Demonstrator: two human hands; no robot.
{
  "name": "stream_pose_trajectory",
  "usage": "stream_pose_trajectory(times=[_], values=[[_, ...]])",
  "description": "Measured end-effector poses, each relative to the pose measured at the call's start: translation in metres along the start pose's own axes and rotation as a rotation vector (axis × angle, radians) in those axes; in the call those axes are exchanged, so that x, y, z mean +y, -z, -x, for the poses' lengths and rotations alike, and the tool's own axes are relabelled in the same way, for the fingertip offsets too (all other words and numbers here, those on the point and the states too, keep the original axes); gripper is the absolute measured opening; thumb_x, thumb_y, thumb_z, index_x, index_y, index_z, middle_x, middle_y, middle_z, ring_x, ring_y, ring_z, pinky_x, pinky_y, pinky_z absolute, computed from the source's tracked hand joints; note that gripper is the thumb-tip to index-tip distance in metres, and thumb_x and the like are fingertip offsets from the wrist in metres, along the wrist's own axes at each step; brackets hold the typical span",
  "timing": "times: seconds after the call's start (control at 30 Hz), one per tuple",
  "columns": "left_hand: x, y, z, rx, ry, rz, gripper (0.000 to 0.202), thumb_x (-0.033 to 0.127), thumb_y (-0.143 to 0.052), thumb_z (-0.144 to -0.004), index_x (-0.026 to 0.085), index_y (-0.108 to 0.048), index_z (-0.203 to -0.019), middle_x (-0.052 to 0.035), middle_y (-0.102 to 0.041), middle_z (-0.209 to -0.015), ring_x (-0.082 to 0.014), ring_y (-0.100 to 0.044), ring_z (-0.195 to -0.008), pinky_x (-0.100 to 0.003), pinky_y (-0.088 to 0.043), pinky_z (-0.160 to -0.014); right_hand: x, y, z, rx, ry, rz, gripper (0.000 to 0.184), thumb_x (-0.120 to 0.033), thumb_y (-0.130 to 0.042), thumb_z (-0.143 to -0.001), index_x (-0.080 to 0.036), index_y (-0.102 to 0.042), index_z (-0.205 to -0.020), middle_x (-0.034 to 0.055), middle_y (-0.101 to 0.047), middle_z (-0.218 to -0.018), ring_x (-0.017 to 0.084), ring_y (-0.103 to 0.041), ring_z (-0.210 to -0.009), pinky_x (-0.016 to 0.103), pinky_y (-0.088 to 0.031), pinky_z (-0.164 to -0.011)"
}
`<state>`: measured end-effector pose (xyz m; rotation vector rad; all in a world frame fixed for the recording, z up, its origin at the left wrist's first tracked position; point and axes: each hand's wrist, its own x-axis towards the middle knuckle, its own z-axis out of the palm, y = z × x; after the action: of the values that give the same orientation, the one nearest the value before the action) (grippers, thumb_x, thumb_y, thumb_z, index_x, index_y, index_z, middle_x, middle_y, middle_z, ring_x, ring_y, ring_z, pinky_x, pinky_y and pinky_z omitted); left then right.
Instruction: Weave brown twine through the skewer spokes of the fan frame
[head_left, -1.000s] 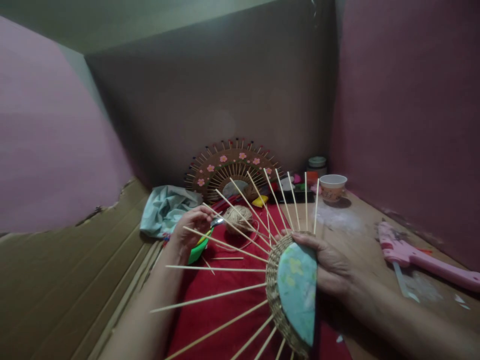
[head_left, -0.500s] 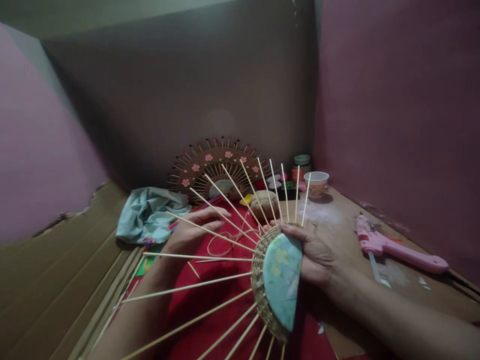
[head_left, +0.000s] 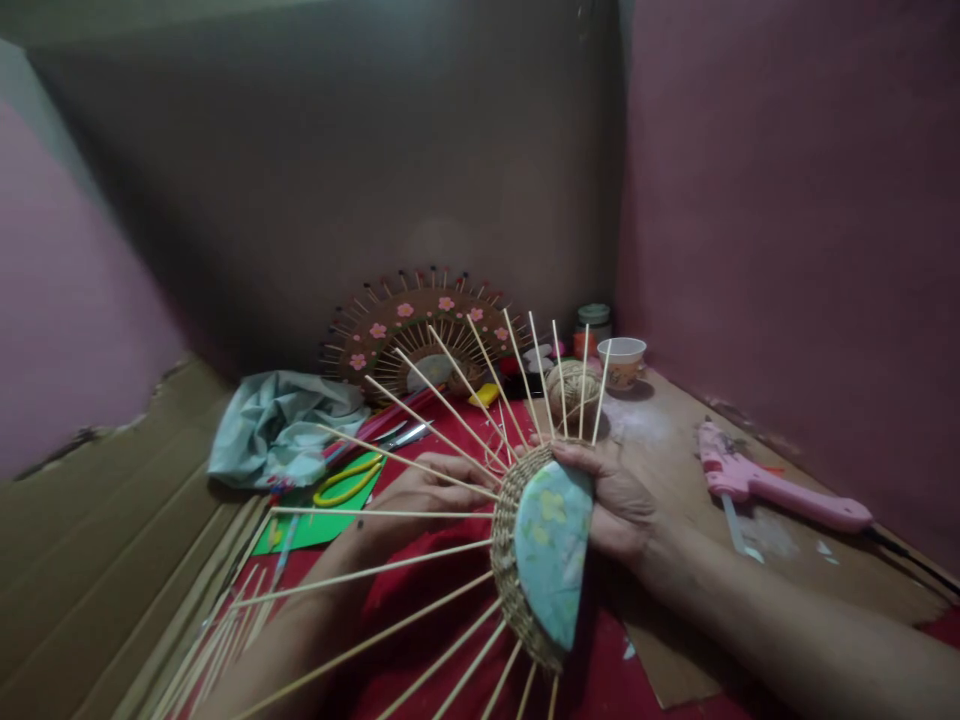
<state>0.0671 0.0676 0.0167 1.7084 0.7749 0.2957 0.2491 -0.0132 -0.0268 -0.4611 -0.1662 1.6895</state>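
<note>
My right hand (head_left: 619, 505) grips the straight side of a half-round woven piece (head_left: 504, 560), thumb on its front. Its centre is a light blue floral fabric panel (head_left: 553, 545), ringed by rows of twined cord. Thin wooden sticks (head_left: 375, 560) fan out from the woven band. Behind the upper left sticks is my left hand (head_left: 431, 488), its fingers drawn together near the band. What those fingers pinch is partly hidden. A loose strand of twine (head_left: 495, 455) lies close by, and a ball of twine (head_left: 572, 390) rests beyond the sticks.
A finished-looking flowered fan piece (head_left: 427, 330) leans at the back wall. Crumpled pale cloth (head_left: 281, 430), yellow-handled scissors (head_left: 346, 482) and green paper (head_left: 315, 525) lie left. Right are a paper cup (head_left: 622, 365), a jar (head_left: 594, 325) and a pink glue gun (head_left: 787, 490) on cardboard.
My left hand has lowered toward the woven band and its fingers have closed. The twine ball has shifted right. My right hand keeps its hold; the view has turned slightly.
</note>
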Motion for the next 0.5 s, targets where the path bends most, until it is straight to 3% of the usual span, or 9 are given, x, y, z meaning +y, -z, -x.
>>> stream_pose_trajectory(times=[0.13, 0.23, 0.37, 0.5], values=[[0.002, -0.003, 0.002, -0.051, -0.043, -0.02, 0.02, 0.021, -0.062, -0.068, 0.01, -0.07, -0.083, -0.0099, -0.068, -0.078, -0.0232, -0.06, -0.076, -0.031, -0.045, -0.069, 0.001, -0.003, 0.002, 0.038, -0.004, 0.004, 0.01, -0.006, -0.057, -0.068, -0.013, -0.063, -0.072, 0.0042, -0.066, -0.061, 0.015, -0.059, -0.057, 0.035, -0.047, -0.07], [0.003, -0.007, 0.003, -0.117, -0.154, -0.002, 0.023, 0.017, -0.056, -0.071, 0.011, -0.069, -0.089, -0.0094, -0.068, -0.085, -0.0231, -0.06, -0.079, -0.031, -0.045, -0.073, 0.0, -0.002, 0.001, 0.058, -0.007, -0.001, 0.009, -0.007, -0.058, -0.068, -0.013, -0.064, -0.073, 0.0037, -0.065, -0.06, 0.015, -0.058, -0.055, 0.035, -0.047, -0.071], [0.002, -0.011, 0.003, -0.054, -0.317, -0.09, 0.026, 0.013, -0.05, -0.073, 0.015, -0.07, -0.091, -0.0082, -0.067, -0.092, -0.0231, -0.059, -0.085, -0.033, -0.044, -0.08, -0.002, -0.002, 0.0, 0.109, 0.025, -0.031, 0.009, -0.006, -0.061, -0.062, -0.014, -0.062, -0.066, 0.0014, -0.064, -0.057, 0.014, -0.057, -0.056, 0.036, -0.046, -0.074], [-0.005, -0.013, 0.001, 0.043, -0.381, -0.222, 0.024, 0.015, -0.052, -0.073, 0.018, -0.07, -0.089, -0.0084, -0.068, -0.089, -0.0244, -0.06, -0.085, -0.035, -0.044, -0.08, 0.001, 0.0, 0.002, 0.084, 0.01, 0.005, 0.011, -0.003, -0.06, -0.054, -0.013, -0.061, -0.059, 0.0023, -0.064, -0.056, 0.014, -0.057, -0.055, 0.035, -0.046, -0.073]])
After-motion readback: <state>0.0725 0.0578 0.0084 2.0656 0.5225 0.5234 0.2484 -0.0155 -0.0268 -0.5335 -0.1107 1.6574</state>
